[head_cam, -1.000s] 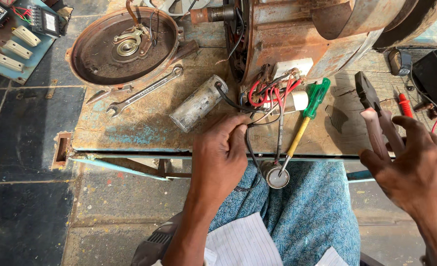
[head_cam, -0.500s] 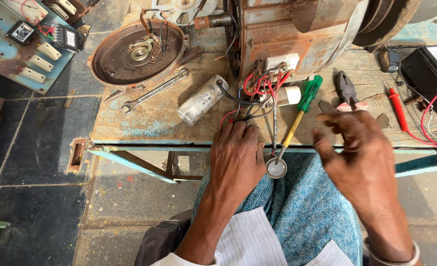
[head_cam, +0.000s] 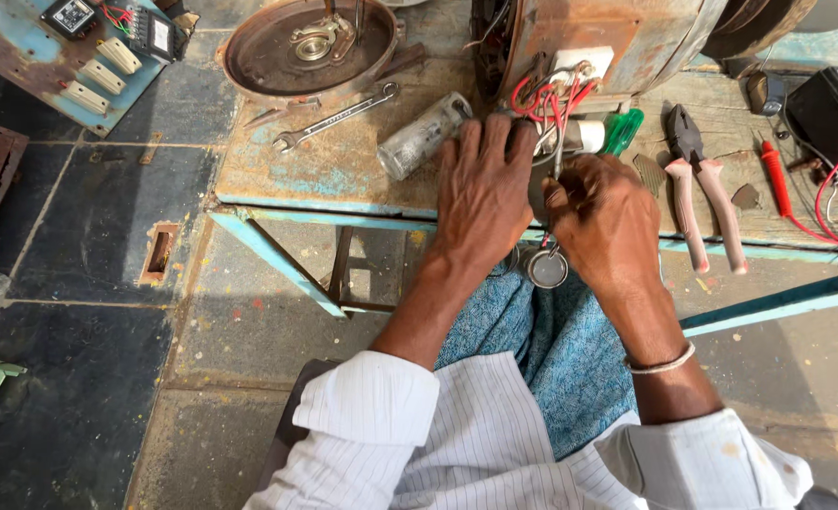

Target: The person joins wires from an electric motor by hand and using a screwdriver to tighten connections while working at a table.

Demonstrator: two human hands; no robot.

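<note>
- The left hand [head_cam: 483, 194] lies palm down at the middle of the frame, fingers extended and slightly spread, the tips reaching the bundle of red and black wires [head_cam: 547, 99] at the foot of the rusty motor housing [head_cam: 608, 38] at the upper centre.
- The right hand [head_cam: 606, 219] sits just right of the left one, fingers curled inward around a thin wire or lead; exactly what they pinch is hidden by the knuckles.
- Below the two hands, at the table's edge, a small round metal piece [head_cam: 547, 268] hangs on a lead.
- A green-handled screwdriver [head_cam: 624, 129] pokes out just above the right hand.
- A cylindrical silver capacitor [head_cam: 424, 136] lies tilted just left of the left hand's fingers.
- A spanner [head_cam: 336, 118] lies further left, under a round rusty end cover [head_cam: 310, 47] at the upper left centre.
- Pliers [head_cam: 698, 184] with pale pink grips lie to the right of the right hand, near a red probe [head_cam: 776, 170] with its red lead.
- All rest on a worn wooden table [head_cam: 277, 170] with chipped blue paint.
- A blue panel [head_cam: 51, 57] with switches lies on the floor in the upper left corner.
</note>
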